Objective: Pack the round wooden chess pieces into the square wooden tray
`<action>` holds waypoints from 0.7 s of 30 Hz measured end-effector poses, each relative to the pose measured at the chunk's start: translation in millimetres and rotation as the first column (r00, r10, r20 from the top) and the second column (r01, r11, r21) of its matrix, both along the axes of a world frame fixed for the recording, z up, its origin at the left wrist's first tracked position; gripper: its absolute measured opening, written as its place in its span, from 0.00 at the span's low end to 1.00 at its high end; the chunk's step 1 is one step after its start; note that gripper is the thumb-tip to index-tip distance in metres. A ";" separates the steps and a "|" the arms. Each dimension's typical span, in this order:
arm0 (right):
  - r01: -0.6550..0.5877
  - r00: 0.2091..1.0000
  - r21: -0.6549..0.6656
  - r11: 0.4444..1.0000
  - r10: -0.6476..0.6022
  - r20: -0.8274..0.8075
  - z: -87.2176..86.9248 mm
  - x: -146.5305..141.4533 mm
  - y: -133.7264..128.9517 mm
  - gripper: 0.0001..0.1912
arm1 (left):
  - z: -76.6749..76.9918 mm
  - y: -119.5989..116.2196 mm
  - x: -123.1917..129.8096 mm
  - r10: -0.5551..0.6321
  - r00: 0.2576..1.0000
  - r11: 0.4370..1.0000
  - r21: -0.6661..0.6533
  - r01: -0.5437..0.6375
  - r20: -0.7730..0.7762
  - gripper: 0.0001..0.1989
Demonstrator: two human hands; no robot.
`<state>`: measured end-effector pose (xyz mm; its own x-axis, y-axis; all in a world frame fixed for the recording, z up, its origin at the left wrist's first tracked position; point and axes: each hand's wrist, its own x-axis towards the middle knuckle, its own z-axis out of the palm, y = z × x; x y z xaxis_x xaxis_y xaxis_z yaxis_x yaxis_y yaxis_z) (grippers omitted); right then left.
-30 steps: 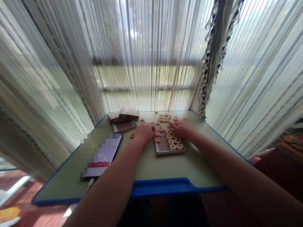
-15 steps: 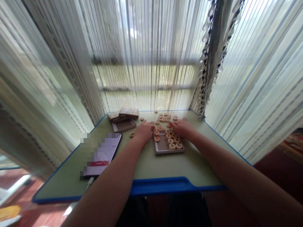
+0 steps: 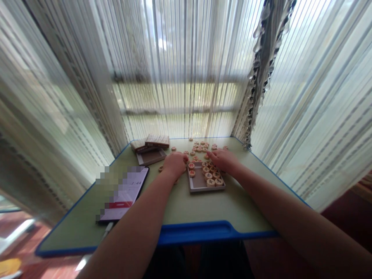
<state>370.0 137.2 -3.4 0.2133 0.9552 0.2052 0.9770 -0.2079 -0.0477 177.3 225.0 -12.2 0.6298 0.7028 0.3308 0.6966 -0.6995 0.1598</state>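
Xiangqi pieces (image 3: 199, 148), wooden discs, lie loose on the desk (image 3: 203, 207) at 12 o'clock from a shallow tray (image 3: 203, 190), and more sit inside it. Our left hand (image 3: 174, 164) rests at the tray's 9 o'clock, its grip cupped; we cannot tell whether it closes on a piece. Our right hand (image 3: 223, 161) lies at the tray's 1 o'clock, grip apart, fingers extended. A phone (image 3: 124, 195) lies at 8 o'clock from the left hand, a box (image 3: 157, 140) at 10 o'clock.

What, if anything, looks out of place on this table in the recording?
Loose wooden xiangqi pieces lie scattered on the green table outside the shallow tray; one stray piece sits apart, beyond the left hand.
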 end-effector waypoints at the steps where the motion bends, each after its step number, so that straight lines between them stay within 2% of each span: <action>1: 0.006 1.000 0.008 1.000 -0.006 -0.003 -0.4 0.5 0.5 0.32 | 0.4 -0.3 -0.1 -0.002 1.000 1.000 -0.002 0.002 0.001 0.14; 6: 0.030 0.999 0.093 0.995 -0.034 0.041 -0.7 6.4 1.3 0.27 | 2.5 -3.9 0.3 0.004 1.000 1.000 0.008 -0.004 0.006 0.14; 9: 0.036 0.996 0.135 0.990 -0.047 0.074 -2.7 11.9 1.6 0.23 | 2.3 -3.1 0.9 0.048 0.999 0.998 -0.026 -0.048 0.005 0.15; 13: 0.080 0.996 0.075 0.994 -0.083 0.037 -10.1 17.9 4.7 0.20 | -0.5 5.1 1.3 0.154 0.983 0.985 -0.089 -0.145 0.098 0.20; 18: 0.091 0.996 0.066 0.994 -0.089 -0.025 -12.2 18.8 6.6 0.20 | -1.5 6.4 2.1 0.116 0.989 0.987 -0.119 -0.105 0.089 0.21; 21: 0.069 0.998 0.090 0.994 -0.068 -0.018 -10.2 18.0 6.2 0.19 | 1.3 2.9 2.3 0.150 0.975 0.982 -0.138 -0.128 0.166 0.22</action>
<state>388.0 143.5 -13.5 0.2814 0.9159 0.2862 0.9596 -0.2687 -0.0836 179.6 227.9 -10.9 0.4634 0.8223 0.3302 0.7389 -0.5643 0.3683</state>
